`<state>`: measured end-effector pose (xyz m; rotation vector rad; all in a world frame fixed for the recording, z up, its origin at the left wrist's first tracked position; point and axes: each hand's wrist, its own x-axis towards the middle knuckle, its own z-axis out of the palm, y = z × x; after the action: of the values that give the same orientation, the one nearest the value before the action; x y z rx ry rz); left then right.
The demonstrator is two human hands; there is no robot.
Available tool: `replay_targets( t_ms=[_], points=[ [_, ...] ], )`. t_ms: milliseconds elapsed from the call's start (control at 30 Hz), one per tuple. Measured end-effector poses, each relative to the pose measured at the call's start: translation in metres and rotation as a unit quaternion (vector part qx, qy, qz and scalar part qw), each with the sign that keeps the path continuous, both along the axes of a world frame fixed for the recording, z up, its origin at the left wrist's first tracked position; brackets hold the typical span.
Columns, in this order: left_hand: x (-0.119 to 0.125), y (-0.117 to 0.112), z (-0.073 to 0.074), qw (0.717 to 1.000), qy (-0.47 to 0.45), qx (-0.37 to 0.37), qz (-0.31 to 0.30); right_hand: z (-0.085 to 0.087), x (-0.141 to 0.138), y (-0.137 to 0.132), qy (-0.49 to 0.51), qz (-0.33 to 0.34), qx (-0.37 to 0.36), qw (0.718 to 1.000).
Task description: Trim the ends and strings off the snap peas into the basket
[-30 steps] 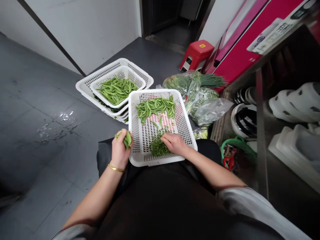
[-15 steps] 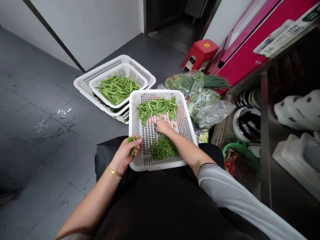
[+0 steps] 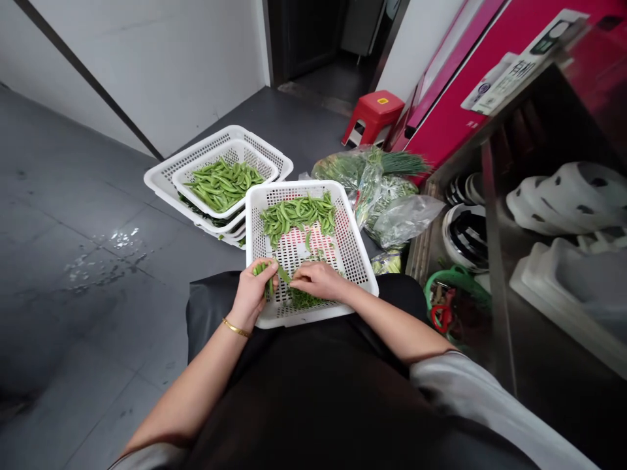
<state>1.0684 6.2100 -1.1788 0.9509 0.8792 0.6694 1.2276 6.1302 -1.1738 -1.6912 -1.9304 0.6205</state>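
On my lap rests a white perforated basket [image 3: 360, 261]. Flat green pea pods [image 3: 300, 214] lie in a pile at its far end, and a heap of green trimmings [image 3: 304, 299] sits at the near end, partly hidden by my right hand. My left hand [image 3: 252, 290], with a gold bracelet at the wrist, is closed around several pods over the basket's left rim. One pod [image 3: 283, 274] sticks out from it toward the right. The fingers of my right hand [image 3: 316, 279] are pinched at that pod's tip, above the trimmings.
To the left, a smaller basket of pods [image 3: 223, 183] sits in a larger white basket [image 3: 161, 171]. Bags of greens [image 3: 386, 196] lie on the right. Beyond are a red stool [image 3: 375, 114], a green basket [image 3: 458, 281] and a metal shelf with white containers [image 3: 563, 294]. Water spots the left floor.
My right hand has come back from the middle of the basket to my left hand. A pod now stretches between them. The camera view has shifted slightly.
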Motion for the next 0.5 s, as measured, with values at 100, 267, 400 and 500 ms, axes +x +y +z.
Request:
replay_targets(
  t_ms=[100,267,400,500],
  points=[
    [-0.001,0.0,0.005,1.0,-0.019,-0.005,0.009,0.003,-0.003,-0.011,-0.086,0.02,0.06,0.994],
    [0.0,-0.007,0.01,0.984,-0.01,-0.074,-0.162,0.014,-0.015,-0.025,-0.06,0.171,0.12,0.976],
    [-0.006,-0.006,0.016,0.963,-0.013,-0.1,-0.249,0.026,0.008,-0.028,0.04,0.133,0.097,0.985],
    [-0.011,-0.001,0.017,0.963,-0.01,-0.105,-0.25,0.034,0.042,-0.028,0.062,-0.055,0.066,0.994]
  ],
)
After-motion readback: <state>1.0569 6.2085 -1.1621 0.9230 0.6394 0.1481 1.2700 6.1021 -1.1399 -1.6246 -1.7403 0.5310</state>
